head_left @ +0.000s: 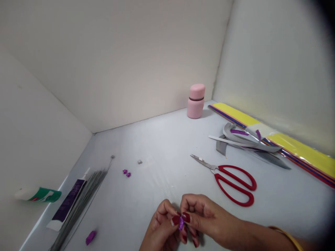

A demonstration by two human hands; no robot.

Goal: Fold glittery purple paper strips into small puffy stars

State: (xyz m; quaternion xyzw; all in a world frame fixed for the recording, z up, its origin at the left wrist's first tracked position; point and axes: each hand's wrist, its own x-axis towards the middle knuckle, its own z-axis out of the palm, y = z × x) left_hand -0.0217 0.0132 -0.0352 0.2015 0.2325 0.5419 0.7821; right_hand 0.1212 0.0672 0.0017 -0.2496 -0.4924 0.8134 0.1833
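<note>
A small shiny purple folded piece (181, 223) is pinched between the fingertips of both hands, low in the middle of the head view. My left hand (163, 225) grips it from the left, thumb and forefinger closed. From the right, my right hand (205, 218) holds the same piece between thumb and fingers. Fingertips cover part of it, so its full shape is hidden. Red-handled scissors (234, 183) lie on the table just beyond my right hand. Two tiny purple folded pieces (127, 173) and a small silver one (139, 161) rest farther off to the left.
At left lie a bundle of grey wires (83, 205), a purple-and-white tube (69, 202), a green-and-white tube (43, 195) and a purple lump (90, 237). A pink jar (196, 101) stands at the back. Grey strips (240, 142) lie against yellow packaged sheets (300, 148) at right.
</note>
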